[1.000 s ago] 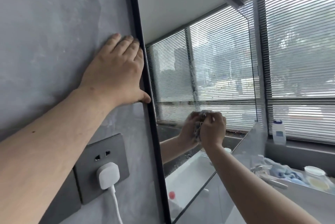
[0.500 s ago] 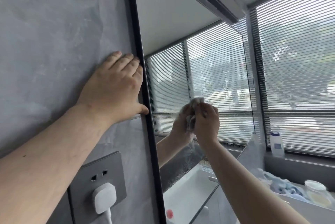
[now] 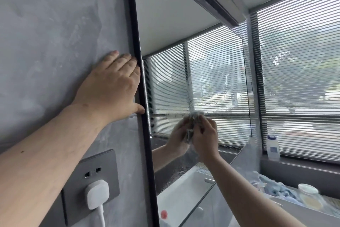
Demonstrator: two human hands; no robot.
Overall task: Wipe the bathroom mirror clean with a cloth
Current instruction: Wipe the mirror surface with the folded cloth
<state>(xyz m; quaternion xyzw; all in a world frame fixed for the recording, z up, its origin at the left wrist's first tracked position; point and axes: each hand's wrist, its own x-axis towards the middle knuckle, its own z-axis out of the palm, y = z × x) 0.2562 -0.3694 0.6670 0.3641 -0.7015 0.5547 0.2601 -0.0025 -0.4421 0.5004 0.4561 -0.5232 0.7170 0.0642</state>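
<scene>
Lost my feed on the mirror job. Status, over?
Left hand flat on wall beside mirror frame. Right hand grips wadded cloth against mirror. Smeary haze above cloth; nothing blocking the glass.

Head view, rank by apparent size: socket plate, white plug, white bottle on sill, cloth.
socket plate
white plug
white bottle, farther off, so true size unsure
cloth, mostly hidden by the right hand

No legible text or numbers, white bottle [image 3: 273, 144] on window sill [image 3: 303, 162], blue label [image 3: 273, 150], print too blurred to read
</scene>
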